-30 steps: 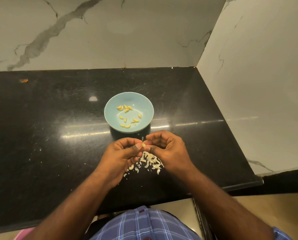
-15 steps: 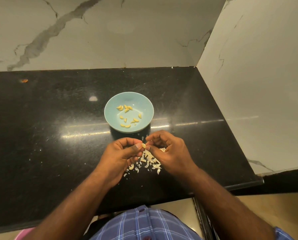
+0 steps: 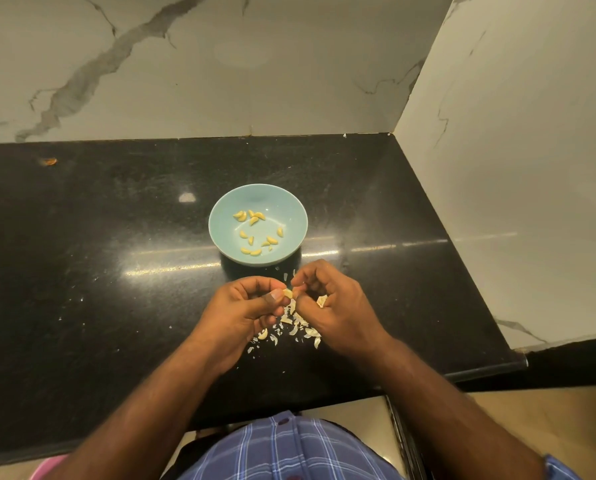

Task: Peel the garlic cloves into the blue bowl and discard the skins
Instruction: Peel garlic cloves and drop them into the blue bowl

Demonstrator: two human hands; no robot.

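A pale blue bowl (image 3: 291, 206) stands on the black counter and holds several peeled yellow garlic cloves (image 3: 255, 233). Just in front of it, my left hand (image 3: 241, 310) pinches a small garlic clove (image 3: 288, 293) between thumb and fingertips. My right hand (image 3: 338, 306) sits close beside it with curled fingers at the clove's tip, and a bit of white skin (image 3: 321, 301) shows against its palm. A heap of white garlic skins (image 3: 291, 327) lies on the counter under both hands.
The black stone counter (image 3: 116, 271) ends at marble walls behind and on the right (image 3: 518, 202). Its front edge runs just above my checked shirt. A small orange scrap (image 3: 49, 161) lies at the far left. Tiny skin flecks dot the counter left of my hands.
My right hand has drawn slightly away to the right of the left hand, and a piece of skin now shows in it. The bowl has not moved.
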